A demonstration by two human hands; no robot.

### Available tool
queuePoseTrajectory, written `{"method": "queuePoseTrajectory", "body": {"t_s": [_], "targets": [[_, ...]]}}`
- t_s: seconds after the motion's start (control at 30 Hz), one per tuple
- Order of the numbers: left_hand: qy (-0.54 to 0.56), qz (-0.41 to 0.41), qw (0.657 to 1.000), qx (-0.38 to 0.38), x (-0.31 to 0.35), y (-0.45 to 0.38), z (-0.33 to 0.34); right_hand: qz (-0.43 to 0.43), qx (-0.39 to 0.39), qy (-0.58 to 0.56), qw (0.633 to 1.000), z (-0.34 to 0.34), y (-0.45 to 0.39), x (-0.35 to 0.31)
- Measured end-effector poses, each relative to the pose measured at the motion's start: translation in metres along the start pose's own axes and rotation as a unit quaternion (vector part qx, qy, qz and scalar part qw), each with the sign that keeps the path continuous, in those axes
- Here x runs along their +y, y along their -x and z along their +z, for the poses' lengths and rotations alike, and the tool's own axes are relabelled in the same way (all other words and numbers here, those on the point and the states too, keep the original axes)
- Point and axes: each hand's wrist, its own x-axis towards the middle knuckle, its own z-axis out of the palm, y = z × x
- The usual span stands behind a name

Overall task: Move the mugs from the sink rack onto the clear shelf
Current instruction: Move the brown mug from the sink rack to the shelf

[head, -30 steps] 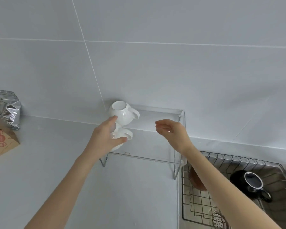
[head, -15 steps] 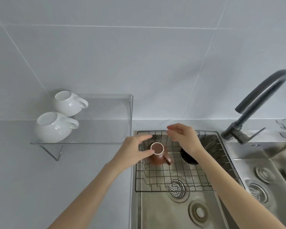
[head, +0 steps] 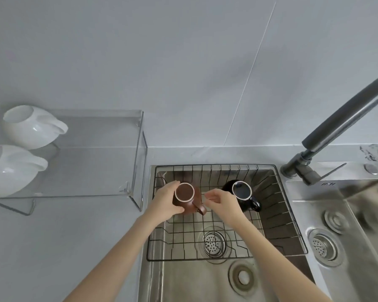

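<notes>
A brown mug stands upright in the wire sink rack, at its back left. My left hand is wrapped around the mug's left side. A black mug stands upright to the right of it. My right hand hovers between the two mugs with fingers loosely curled, holding nothing. Two white mugs sit at the left end of the clear shelf on the counter.
A dark curved faucet rises at the right behind the steel sink. A second basin lies to the right. The tiled wall stands behind the shelf and sink.
My left hand has closed around the brown mug. My right hand dropped lower, to the left of the black mug. The view shifted right and down toward the sink.
</notes>
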Motion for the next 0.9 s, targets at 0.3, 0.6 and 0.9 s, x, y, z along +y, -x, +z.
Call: {"method": "queuePoseTrajectory", "body": {"t_s": [0.3,0.6,0.9], "targets": [[-0.127,-0.006,0.987,-0.103,-0.023,-0.043,0.013,-0.016,0.002,0.089,0.996,0.037,-0.022,0.031],[-0.033,-0.014,0.996,-0.087,-0.024,-0.036,0.006,-0.024,0.046,0.007,0.999,0.032,-0.017,0.038],[0.092,0.057,0.993,0.054,0.025,-0.002,-0.021,-0.082,0.065,-0.048,0.993,-0.039,0.001,-0.019]]}}
